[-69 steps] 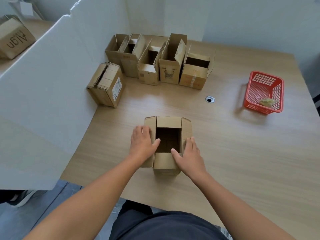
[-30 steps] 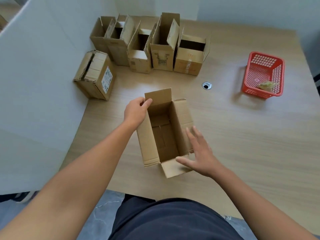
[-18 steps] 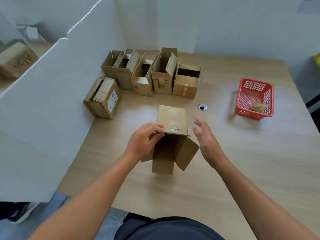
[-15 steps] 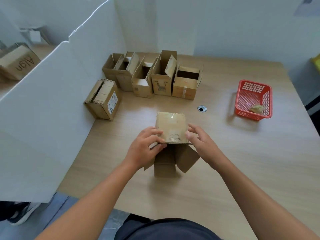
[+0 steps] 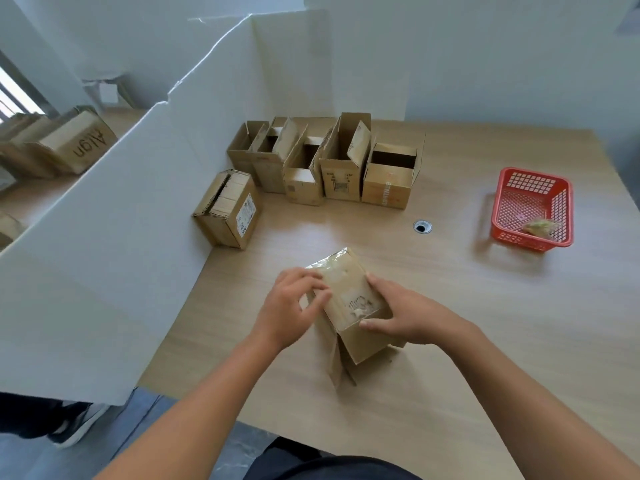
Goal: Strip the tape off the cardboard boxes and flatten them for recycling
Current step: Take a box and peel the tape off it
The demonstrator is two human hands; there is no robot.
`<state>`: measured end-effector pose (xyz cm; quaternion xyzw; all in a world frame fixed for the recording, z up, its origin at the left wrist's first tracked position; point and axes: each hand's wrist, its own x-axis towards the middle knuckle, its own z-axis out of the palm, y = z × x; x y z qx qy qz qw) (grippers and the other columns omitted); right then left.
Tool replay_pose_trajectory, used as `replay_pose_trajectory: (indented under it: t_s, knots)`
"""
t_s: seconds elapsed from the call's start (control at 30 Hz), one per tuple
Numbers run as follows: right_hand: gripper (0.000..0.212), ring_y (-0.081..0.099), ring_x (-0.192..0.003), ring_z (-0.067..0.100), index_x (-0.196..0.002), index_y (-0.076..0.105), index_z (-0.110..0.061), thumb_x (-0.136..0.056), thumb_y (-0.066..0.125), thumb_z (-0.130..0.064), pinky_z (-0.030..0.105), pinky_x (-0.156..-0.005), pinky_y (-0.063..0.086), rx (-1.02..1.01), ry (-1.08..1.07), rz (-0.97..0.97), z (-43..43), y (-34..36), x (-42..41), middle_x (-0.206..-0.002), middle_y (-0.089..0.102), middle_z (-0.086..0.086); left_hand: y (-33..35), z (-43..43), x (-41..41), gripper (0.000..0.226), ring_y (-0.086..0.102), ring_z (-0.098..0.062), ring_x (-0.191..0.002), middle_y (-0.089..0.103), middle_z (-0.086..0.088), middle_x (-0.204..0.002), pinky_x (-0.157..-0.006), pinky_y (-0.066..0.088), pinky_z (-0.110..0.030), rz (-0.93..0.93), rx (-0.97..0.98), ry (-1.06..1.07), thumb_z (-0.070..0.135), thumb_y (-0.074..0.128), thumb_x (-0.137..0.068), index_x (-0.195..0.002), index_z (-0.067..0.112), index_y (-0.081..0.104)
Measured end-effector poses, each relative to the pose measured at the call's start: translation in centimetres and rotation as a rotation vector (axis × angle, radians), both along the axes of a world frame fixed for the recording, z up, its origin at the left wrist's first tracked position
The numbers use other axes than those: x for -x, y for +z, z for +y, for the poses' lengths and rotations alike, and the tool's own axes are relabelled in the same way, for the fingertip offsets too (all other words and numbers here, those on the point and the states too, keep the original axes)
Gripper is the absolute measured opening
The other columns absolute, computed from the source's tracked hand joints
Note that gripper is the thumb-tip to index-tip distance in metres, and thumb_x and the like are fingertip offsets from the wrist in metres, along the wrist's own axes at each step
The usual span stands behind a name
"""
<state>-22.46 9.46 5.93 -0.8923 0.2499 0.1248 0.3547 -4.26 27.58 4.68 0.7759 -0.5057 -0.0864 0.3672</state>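
A small cardboard box stands upside down near the table's front edge, its open flaps on the wood and its closed face up. Clear tape shines across that top face. My right hand grips the box's right side, thumb along its near top edge. My left hand is at the box's left top edge with its fingers curled against the taped cardboard; whether they pinch the tape is blurred.
A row of several opened boxes stands at the back of the wooden table. A closed box lies by the white partition on the left. A red basket with a tape wad sits right. A cable hole is mid-table.
The box was turned from open side up to closed taped face up. It has since rotated slightly. Both hands have closed in on its top, and the camera has moved nearer.
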Motion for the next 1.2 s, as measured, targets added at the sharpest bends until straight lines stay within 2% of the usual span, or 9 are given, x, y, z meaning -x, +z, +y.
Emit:
replay_pose_trajectory:
  t_s: [0.13,0.27,0.4,0.47,0.57,0.67,0.87,1.03,1.2]
  knots:
    - [0.068,0.053,-0.127,0.019,-0.150,0.032,-0.032,-0.095,0.054,-0.065,0.042,-0.096,0.049,0.109,-0.162,-0.011,1.3,0.1,-1.2,-0.147,0.049,-0.008,-0.7,-2.9,-3.1,0.047,0.046,-0.012,-0.134,0.053,0.006,-0.143,-0.114,0.037,-0.033,0.243,-0.271,0.159,0.032,0.064,-0.099,-0.143,0.019,0.053]
    - [0.048,0.055,-0.114,0.028,-0.118,0.039,-0.022,-0.096,0.050,-0.063,0.046,-0.092,0.047,0.231,-0.292,0.000,3.3,-0.4,-2.6,-0.125,0.056,0.001,-1.8,-2.8,-2.6,0.029,0.063,-0.007,-0.098,0.067,0.014,-0.112,-0.086,0.051,-0.025,0.417,-0.191,0.091,0.036,0.070,-0.092,-0.120,0.035,0.063]
    - [0.069,0.048,-0.129,0.032,-0.147,0.029,-0.017,-0.099,0.043,-0.064,0.046,-0.105,0.039,0.292,-0.362,0.030,4.3,-1.6,-3.4,-0.145,0.048,0.008,-2.8,-0.4,-1.6,0.047,0.063,-0.003,-0.110,0.064,0.018,-0.121,-0.095,0.049,-0.020,0.491,-0.066,0.007,0.047,0.074,-0.080,-0.123,0.046,0.056]
    - [0.073,0.034,-0.144,0.030,-0.161,0.009,-0.033,-0.101,0.034,-0.065,0.047,-0.114,0.029,0.306,-0.310,0.079,4.9,-2.2,-3.4,-0.160,0.031,0.007,-3.8,0.6,-1.7,0.044,0.060,-0.010,-0.121,0.061,0.012,-0.130,-0.103,0.047,-0.027,0.477,0.022,-0.023,0.035,0.076,-0.087,-0.128,0.033,0.061]
    - [0.060,0.014,-0.152,0.029,-0.156,0.001,-0.057,-0.102,0.024,-0.066,0.051,-0.121,0.011,0.337,-0.274,0.112,5.3,-3.0,-3.6,-0.168,0.011,0.003,-4.5,1.4,-2.4,0.028,0.050,-0.008,-0.133,0.051,0.000,-0.142,-0.108,0.040,-0.023,0.366,0.083,-0.087,0.012,0.075,-0.091,-0.117,0.024,0.071]
    - [0.057,0.001,-0.156,0.027,-0.156,0.001,-0.059,-0.103,0.022,-0.063,0.058,-0.124,-0.006,0.327,-0.279,0.138,4.9,-2.7,-4.0,-0.170,0.003,0.000,-4.6,1.7,-3.7,0.025,0.054,0.001,-0.122,0.055,-0.004,-0.137,-0.101,0.042,-0.016,0.271,0.124,-0.180,0.000,0.071,-0.092,-0.110,0.016,0.077]
    - [0.075,-0.016,-0.157,0.021,-0.160,-0.004,-0.046,-0.096,0.024,-0.072,0.059,-0.119,-0.021,0.351,-0.292,0.160,6.3,-2.4,-5.5,-0.171,-0.011,-0.002,-4.1,0.9,-5.9,0.015,0.068,-0.015,-0.104,0.064,0.006,-0.123,-0.080,0.056,-0.043,0.198,0.142,-0.229,0.007,0.077,-0.088,-0.095,0.019,0.081]
    - [0.093,-0.026,-0.154,0.018,-0.158,-0.010,-0.048,-0.079,0.011,-0.091,0.057,-0.121,-0.020,0.402,-0.290,0.149,6.2,-3.2,-4.8,-0.170,-0.022,-0.005,-4.8,0.8,-7.0,0.011,0.069,-0.014,-0.102,0.065,0.004,-0.128,-0.089,0.057,-0.040,0.346,0.105,-0.361,0.002,0.070,-0.093,-0.093,0.011,0.075]
    - [0.097,-0.023,-0.155,0.012,-0.159,0.006,-0.050,-0.074,0.024,-0.094,0.052,-0.121,-0.021,0.356,-0.272,0.086,5.4,-3.4,-4.0,-0.171,-0.011,-0.010,-4.8,1.3,-7.3,0.017,0.070,-0.010,-0.099,0.067,0.007,-0.128,-0.089,0.050,-0.020,0.722,0.011,-0.385,0.002,0.059,-0.101,-0.094,0.017,0.062]
